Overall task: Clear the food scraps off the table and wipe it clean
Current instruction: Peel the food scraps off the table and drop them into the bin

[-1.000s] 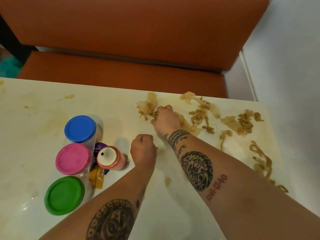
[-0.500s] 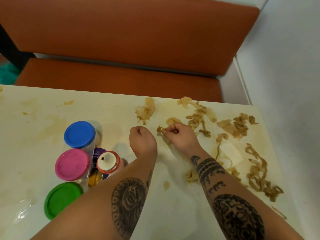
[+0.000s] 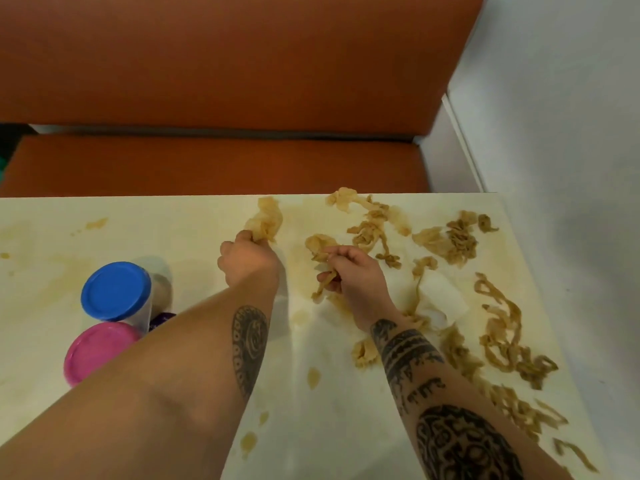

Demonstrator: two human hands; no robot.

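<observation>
Brownish noodle-like food scraps (image 3: 460,239) lie scattered over the right half of the cream table (image 3: 52,237), with greasy stains around them. My left hand (image 3: 247,261) is closed on a pale crumpled scrap (image 3: 265,218) near the far edge. My right hand (image 3: 353,275) pinches a stringy clump of scraps (image 3: 320,254) just right of it. A white paper napkin (image 3: 441,299) lies among the scraps, right of my right wrist. More strands (image 3: 502,330) run along the table's right side.
Two capped jars stand at the left: blue lid (image 3: 116,291), pink lid (image 3: 98,351), partly hidden by my left forearm. An orange bench seat (image 3: 214,164) runs behind the table. A grey wall (image 3: 568,133) borders the right edge.
My left hand has reached forward from beside the jars to the pale scrap at the far edge and closed on it. My right hand still pinches scraps. The camera has shifted closer.
</observation>
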